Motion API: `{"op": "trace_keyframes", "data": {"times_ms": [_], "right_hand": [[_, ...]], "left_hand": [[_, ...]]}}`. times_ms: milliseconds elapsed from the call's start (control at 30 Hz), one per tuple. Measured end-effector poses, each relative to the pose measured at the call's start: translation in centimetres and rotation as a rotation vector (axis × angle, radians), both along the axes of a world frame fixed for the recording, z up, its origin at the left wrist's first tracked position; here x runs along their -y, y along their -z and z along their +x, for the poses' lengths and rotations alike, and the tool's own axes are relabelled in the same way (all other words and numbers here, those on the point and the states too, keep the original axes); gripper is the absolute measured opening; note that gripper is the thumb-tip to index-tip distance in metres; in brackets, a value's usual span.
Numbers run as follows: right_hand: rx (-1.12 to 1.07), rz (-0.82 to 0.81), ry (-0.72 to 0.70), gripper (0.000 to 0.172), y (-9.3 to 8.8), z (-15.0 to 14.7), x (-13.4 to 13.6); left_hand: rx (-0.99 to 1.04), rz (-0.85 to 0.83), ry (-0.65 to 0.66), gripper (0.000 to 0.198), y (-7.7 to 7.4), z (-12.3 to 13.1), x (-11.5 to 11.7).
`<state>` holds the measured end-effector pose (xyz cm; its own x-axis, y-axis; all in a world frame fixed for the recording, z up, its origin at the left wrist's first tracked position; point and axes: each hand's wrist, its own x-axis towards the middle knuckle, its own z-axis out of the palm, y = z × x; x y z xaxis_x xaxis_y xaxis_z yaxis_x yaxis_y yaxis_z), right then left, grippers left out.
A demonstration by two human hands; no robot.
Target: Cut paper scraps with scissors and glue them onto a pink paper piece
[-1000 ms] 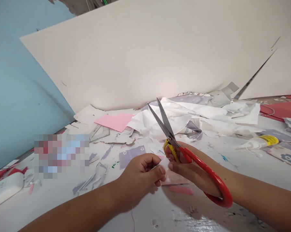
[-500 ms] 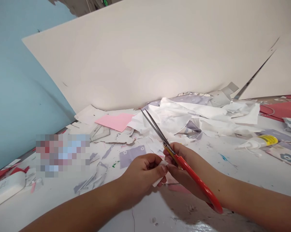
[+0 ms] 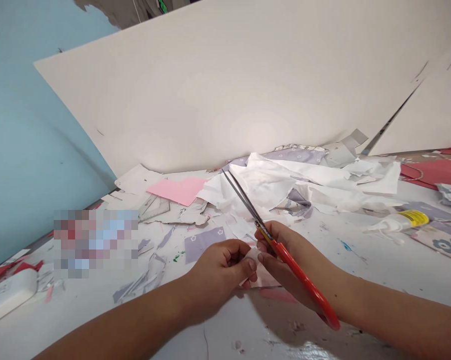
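Note:
My left hand (image 3: 229,262) pinches a small white piece of paper (image 3: 252,255) between thumb and fingers. Close against it, my right hand (image 3: 285,250) is closed round a pair of scissors (image 3: 295,267) with red handles. The scissors' blades point up and away, slightly apart, with nothing visible between them. My right thumb and fingertips also meet at the edge of the white paper. Below the hands a pale pink sheet (image 3: 265,277) lies on the white table, partly hidden. Just beyond my left hand is a purple flowered square (image 3: 203,244).
A heap of crumpled white paper (image 3: 263,180) lies beyond the hands, beside a pink sheet (image 3: 178,190). At the right are a glue bottle (image 3: 398,221) with a yellow label and red paper (image 3: 435,172). Purple and white scraps (image 3: 146,275) lie at the left. A white board (image 3: 229,90) stands behind.
The white paper between my fingers has turned slightly and now sits higher in the pinch. Both hands and the scissors stay nearly in place; the view has shifted a little.

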<state>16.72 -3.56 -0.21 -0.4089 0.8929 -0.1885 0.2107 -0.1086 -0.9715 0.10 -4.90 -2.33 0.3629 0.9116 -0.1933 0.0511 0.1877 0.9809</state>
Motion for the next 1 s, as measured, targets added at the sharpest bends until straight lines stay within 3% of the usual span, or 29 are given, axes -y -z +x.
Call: {"op": "trace_keyframes", "data": {"times_ms": [300, 467, 667, 733, 867, 1000], "right_hand": [[0.115, 0.171, 0.046, 0.007, 0.5, 0.3, -0.4], [0.126, 0.151, 0.105, 0.009, 0.2, 0.4, -0.8], [0.109, 0.186, 0.149, 0.011, -0.4, 0.3, -0.9], [0.066, 0.199, 0.147, 0.012, -0.1, 0.3, -1.0], [-0.011, 0.184, 0.115, 0.013, 0.7, 0.2, -1.0], [0.049, 0.194, 0.106, 0.010, 0.6, 0.2, -0.8]], "left_hand": [[0.061, -0.026, -0.068, 0.019, 0.7, -0.3, -0.2], [0.093, -0.076, -0.157, 0.026, 0.3, -0.3, -0.3], [0.019, 0.088, -0.299, 0.027, -0.5, -0.3, -0.5], [0.007, 0.116, -0.298, 0.026, -0.4, -0.3, -0.5], [0.011, 0.017, -0.240, 0.030, 0.0, -0.1, -0.4], [0.029, -0.016, -0.199, 0.028, 0.3, -0.2, -0.2]]}}
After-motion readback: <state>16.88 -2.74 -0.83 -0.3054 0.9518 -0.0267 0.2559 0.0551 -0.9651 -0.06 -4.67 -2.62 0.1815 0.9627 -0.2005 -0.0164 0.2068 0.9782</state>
